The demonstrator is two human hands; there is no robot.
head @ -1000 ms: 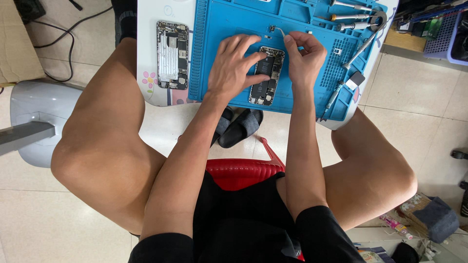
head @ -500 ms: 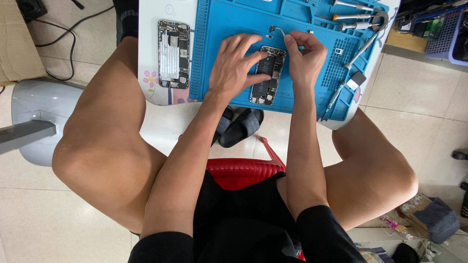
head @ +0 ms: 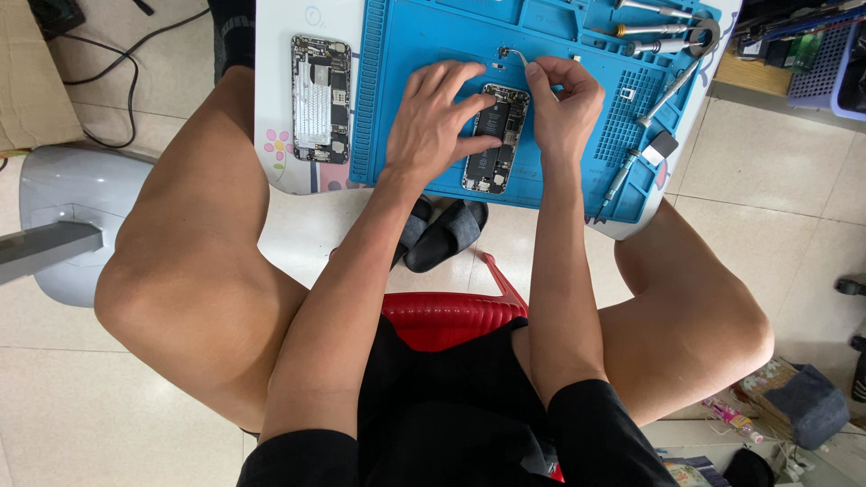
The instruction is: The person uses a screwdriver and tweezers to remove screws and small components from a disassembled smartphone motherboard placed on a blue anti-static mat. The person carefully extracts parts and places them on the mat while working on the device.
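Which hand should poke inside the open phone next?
Probably the right hand: it pinches the thin metal tweezers at the top end of the opened black phone. The left hand lies flat, steadying it on the blue work mat.

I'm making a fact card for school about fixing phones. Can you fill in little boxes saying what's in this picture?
Left hand: presses down on the opened phone
Right hand: pinches curved tweezers at the phone's top end
Mat: blue, lies under the phone
Second phone: opened, on the white table, left of the mat
Tools: at the mat's right corner
Seat: red stool
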